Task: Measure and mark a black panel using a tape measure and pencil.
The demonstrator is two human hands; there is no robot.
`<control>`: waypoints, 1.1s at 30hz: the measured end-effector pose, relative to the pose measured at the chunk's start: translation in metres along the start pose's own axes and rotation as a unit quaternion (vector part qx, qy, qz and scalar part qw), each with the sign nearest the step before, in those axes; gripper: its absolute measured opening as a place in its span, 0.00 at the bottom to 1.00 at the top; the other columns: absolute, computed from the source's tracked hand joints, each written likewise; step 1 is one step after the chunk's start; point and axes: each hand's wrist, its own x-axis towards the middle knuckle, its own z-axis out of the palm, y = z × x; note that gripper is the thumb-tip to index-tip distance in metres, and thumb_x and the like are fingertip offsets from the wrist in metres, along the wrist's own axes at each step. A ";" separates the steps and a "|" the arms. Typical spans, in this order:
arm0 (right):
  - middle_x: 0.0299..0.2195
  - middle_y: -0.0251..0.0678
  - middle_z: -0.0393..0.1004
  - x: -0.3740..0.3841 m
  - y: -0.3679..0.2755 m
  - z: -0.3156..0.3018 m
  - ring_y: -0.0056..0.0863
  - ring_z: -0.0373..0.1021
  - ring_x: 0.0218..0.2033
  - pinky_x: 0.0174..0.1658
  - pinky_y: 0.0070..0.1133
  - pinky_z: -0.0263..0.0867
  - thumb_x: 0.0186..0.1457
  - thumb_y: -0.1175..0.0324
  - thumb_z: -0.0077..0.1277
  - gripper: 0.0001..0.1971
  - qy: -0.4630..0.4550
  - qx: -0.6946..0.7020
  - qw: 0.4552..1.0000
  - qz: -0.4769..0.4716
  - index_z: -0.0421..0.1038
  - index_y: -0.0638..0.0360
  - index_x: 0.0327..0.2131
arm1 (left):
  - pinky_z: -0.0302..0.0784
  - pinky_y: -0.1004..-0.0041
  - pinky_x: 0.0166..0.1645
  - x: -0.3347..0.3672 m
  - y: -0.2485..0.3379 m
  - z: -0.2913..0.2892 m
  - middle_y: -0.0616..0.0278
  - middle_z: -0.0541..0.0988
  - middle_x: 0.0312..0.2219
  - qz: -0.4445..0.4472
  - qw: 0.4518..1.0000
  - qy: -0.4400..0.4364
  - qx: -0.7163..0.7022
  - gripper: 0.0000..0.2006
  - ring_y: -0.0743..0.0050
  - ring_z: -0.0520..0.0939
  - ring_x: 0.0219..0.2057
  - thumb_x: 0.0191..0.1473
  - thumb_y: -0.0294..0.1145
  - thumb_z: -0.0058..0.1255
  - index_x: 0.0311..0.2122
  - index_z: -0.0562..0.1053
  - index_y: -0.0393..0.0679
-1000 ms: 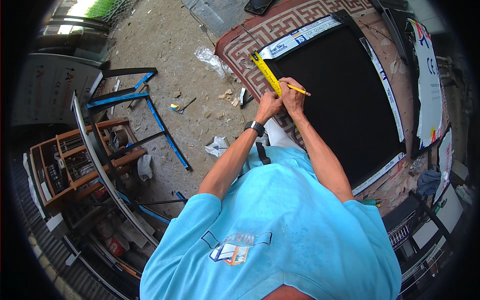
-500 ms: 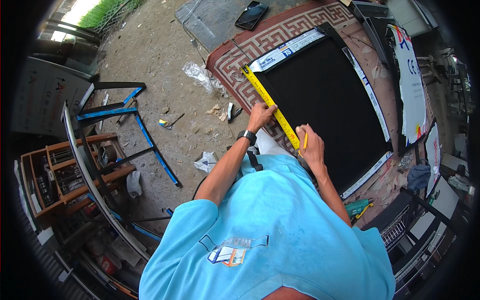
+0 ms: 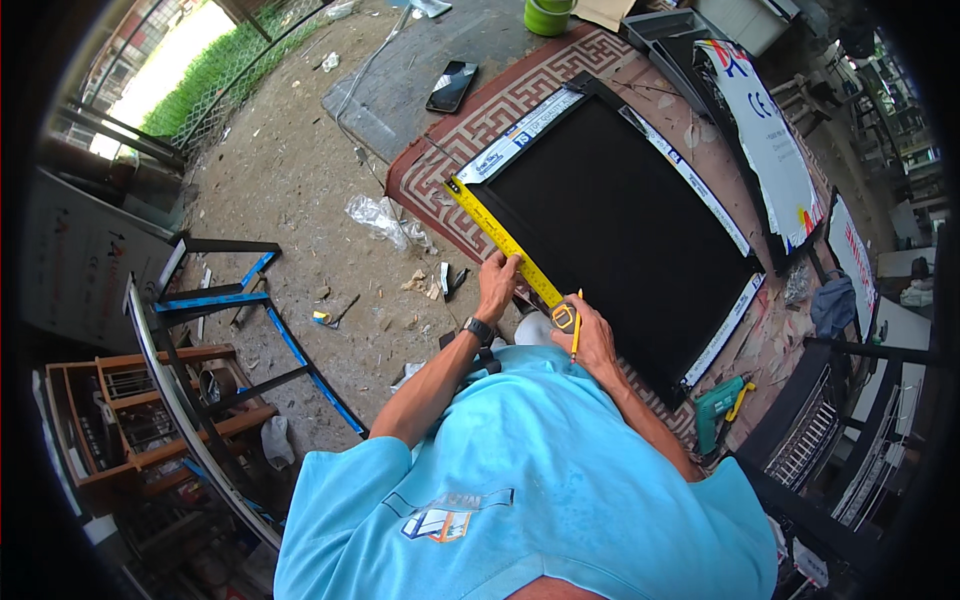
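A yellow tape measure point(image 3: 502, 238) lies stretched along the near-left edge of a black panel point(image 3: 620, 220), its end at the panel's far-left corner. My left hand point(image 3: 497, 287) pinches the blade's edge partway along. My right hand point(image 3: 594, 338) is closed round the tape's case at the near end, with a yellow pencil point(image 3: 575, 345) sticking out of its grip. The panel's frame carries white printed protective film point(image 3: 535, 122) along its sides. Under it is a red patterned mat point(image 3: 425, 172).
A dark phone point(image 3: 452, 86) lies on the grey slab beyond the mat. On the right are a green power drill point(image 3: 716, 410) and leaning film-covered panels point(image 3: 765, 150). Black frame pieces with blue tape point(image 3: 290, 335) lie left, beside a wooden rack point(image 3: 150, 410). Crumpled plastic point(image 3: 385, 220) litters the floor.
The view has shifted, so the panel and mat sit lower and further left. My right hand has turned, and the tape's case now shows in it. My left hand still pinches the blade.
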 end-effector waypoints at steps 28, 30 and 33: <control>0.35 0.42 0.74 -0.171 0.189 -0.057 0.31 0.71 0.37 0.42 0.24 0.64 0.44 0.74 0.54 0.16 0.273 0.238 0.920 0.151 0.71 0.61 0.40 | 0.75 0.68 0.31 -0.081 0.007 0.184 0.49 0.78 0.28 0.216 0.516 -0.646 0.520 0.12 0.60 0.80 0.25 0.53 0.32 0.45 0.40 0.74 0.40; 0.34 0.37 0.74 -0.172 0.210 -0.057 0.27 0.70 0.36 0.41 0.22 0.64 0.43 0.76 0.54 0.15 0.339 0.289 0.870 0.211 0.71 0.62 0.39 | 0.74 0.66 0.28 -0.050 -0.001 0.165 0.50 0.78 0.25 0.210 0.556 -0.594 0.543 0.12 0.58 0.79 0.22 0.53 0.34 0.44 0.36 0.75 0.40; 0.33 0.30 0.74 -0.188 0.230 -0.056 0.14 0.66 0.23 0.22 0.15 0.62 0.43 0.79 0.53 0.15 0.387 0.380 0.795 0.272 0.71 0.60 0.38 | 0.75 0.65 0.28 0.001 0.016 0.121 0.49 0.78 0.22 0.232 0.591 -0.517 0.574 0.12 0.56 0.79 0.21 0.51 0.34 0.42 0.32 0.76 0.38</control>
